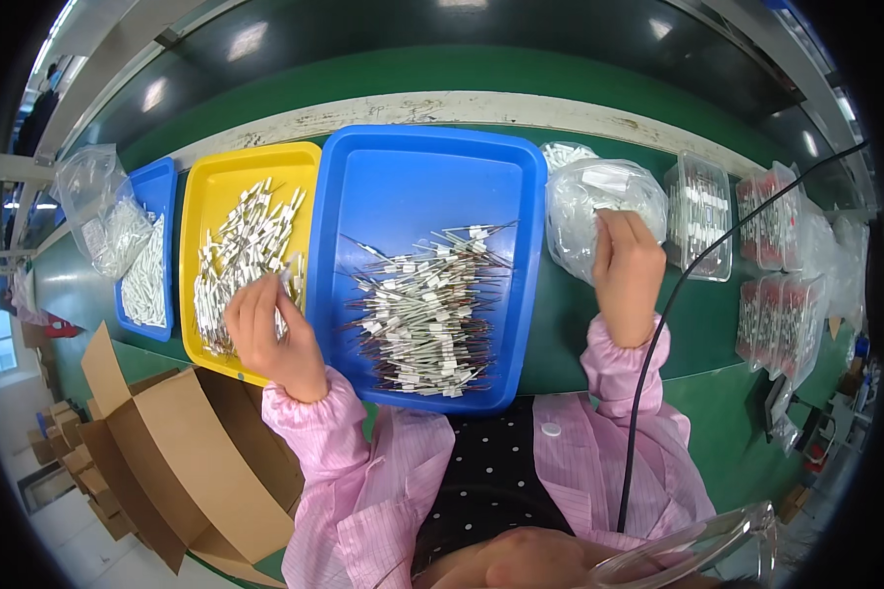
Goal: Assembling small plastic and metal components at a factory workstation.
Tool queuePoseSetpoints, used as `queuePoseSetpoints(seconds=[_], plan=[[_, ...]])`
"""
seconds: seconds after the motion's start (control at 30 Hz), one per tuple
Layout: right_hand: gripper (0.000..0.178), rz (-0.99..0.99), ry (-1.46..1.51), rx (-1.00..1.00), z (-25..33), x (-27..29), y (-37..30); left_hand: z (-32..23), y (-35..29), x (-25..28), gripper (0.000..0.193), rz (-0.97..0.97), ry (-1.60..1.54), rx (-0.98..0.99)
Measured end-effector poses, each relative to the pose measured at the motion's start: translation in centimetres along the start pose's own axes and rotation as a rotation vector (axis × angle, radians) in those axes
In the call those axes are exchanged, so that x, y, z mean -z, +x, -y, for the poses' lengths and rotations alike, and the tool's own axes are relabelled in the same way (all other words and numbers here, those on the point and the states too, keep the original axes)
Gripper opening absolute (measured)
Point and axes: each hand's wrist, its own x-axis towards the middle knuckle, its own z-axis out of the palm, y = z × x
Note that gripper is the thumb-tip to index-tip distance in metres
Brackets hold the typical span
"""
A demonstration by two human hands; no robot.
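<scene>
My left hand point(273, 332) is over the near right part of a yellow tray point(228, 165). Its fingers are drawn together near a small whitish piece at the tips, too small to name. The tray holds a heap of thin leaded parts with white sleeves point(255, 231). On the right, my right hand point(629, 270) reaches to a transparent plastic bag point(575, 221), fingertips pinched at its upper side; whatever they grip is hidden. Between my hands lies a large blue tray point(417, 162) with a stacked pile of similar white-sleeved parts point(427, 319).
A smaller blue tray point(164, 177) of white pieces and a plastic bag point(108, 211) stand at far left. Transparent boxes of parts point(699, 211) line the right. A black cable point(692, 265) crosses beside my right arm. An open carton point(182, 432) sits lower left.
</scene>
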Motion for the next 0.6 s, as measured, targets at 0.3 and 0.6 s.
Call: queuePoseSetpoints(seconds=[0.3,0.6], plan=[[0.006,0.235,-0.119,0.057,-4.2,-3.5,0.3,-1.9,1.2,-4.8,0.025,0.700,-0.005,-0.539],[0.007,-0.068,0.226,-0.068,-1.7,0.4,0.7,-2.5,1.5,-4.0,0.030,0.509,-0.394,-0.357]])
